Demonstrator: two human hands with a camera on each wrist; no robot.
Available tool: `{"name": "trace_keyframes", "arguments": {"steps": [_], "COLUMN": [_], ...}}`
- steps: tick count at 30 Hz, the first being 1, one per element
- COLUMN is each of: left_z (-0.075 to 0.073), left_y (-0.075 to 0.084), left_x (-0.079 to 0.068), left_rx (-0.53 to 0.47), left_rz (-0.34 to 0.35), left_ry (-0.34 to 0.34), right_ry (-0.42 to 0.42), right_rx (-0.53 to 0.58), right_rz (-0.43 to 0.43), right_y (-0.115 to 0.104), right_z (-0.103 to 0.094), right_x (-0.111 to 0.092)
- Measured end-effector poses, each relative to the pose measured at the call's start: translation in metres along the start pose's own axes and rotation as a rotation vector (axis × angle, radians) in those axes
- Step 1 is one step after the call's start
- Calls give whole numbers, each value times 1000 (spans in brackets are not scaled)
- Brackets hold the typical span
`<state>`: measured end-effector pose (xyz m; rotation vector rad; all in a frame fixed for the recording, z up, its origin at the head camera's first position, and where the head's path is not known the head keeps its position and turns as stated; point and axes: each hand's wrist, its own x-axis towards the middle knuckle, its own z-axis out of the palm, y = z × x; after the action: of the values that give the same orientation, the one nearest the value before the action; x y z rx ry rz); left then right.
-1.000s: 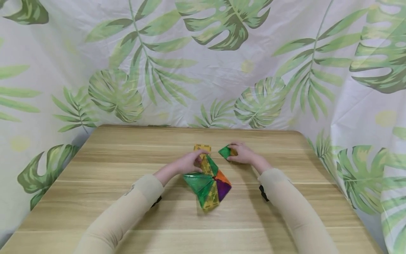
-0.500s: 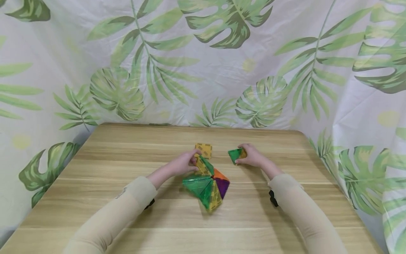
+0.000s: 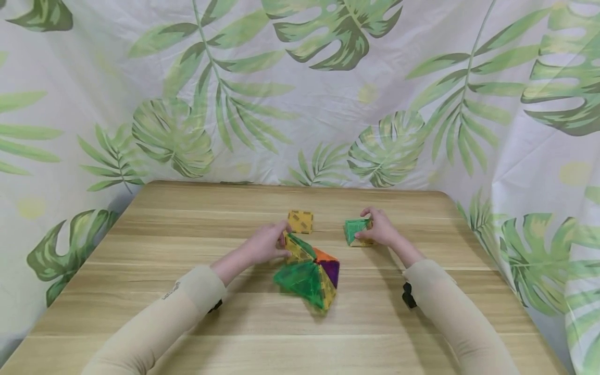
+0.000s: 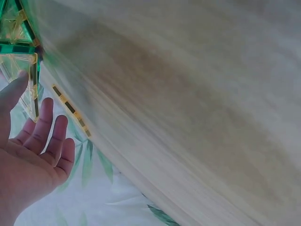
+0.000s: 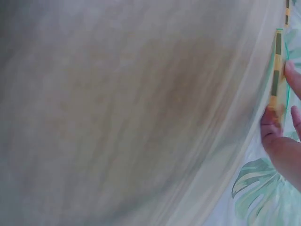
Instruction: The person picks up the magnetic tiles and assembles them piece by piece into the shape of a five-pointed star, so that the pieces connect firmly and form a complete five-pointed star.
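My left hand (image 3: pixel 264 246) pinches the yellow end of a fan-shaped cluster of magnetic tiles (image 3: pixel 302 281). Translucent green, yellow, orange and purple triangles make up this cluster, and it looks tilted. In the left wrist view, the thumb of the left hand (image 4: pixel 35 165) lies against a yellow-edged tile (image 4: pixel 33 84), with the fingers on its far side. Farther right, my right hand (image 3: pixel 380 229) holds a small piece of green and yellow magnetic tiles (image 3: pixel 356 230) between thumb and fingers. That tile piece (image 5: pixel 276 70) appears edge-on in the right wrist view.
A yellow square magnetic tile (image 3: pixel 300 222) lies flat behind the cluster, between the two hands. The wooden table (image 3: pixel 300 344) reaches back to a leaf-patterned cloth (image 3: pixel 319 104).
My right hand has moved right and slightly nearer with the green and yellow piece. My left hand has shifted slightly left, and the cluster has turned, uncovering the yellow square tile.
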<state>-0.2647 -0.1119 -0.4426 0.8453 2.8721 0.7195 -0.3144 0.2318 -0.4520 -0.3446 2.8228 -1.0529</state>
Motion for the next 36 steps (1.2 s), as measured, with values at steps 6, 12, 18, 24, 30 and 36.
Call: {"name": "trace_keyframes", "arguments": {"steps": [6, 12, 18, 24, 30, 36], "left_z": [2, 2, 0, 0, 0, 2], "left_y": [3, 5, 6, 8, 9, 8], "left_x": [-5, -10, -12, -12, -13, -14], "left_rx": [59, 114, 107, 95, 80, 64], "left_rz": [-37, -23, 83, 77, 61, 59], "left_ry": [21, 38, 34, 9, 22, 8], "right_ry": [16, 24, 54, 73, 89, 63], "right_rx": [150, 299, 475, 649, 672, 702], "right_rz": [48, 94, 147, 183, 177, 149], "right_y": [0, -3, -9, -22, -35, -45], "right_z": [-11, -14, -13, -13, -13, -10], "right_x": [-4, -7, -10, -11, -12, -14]}}
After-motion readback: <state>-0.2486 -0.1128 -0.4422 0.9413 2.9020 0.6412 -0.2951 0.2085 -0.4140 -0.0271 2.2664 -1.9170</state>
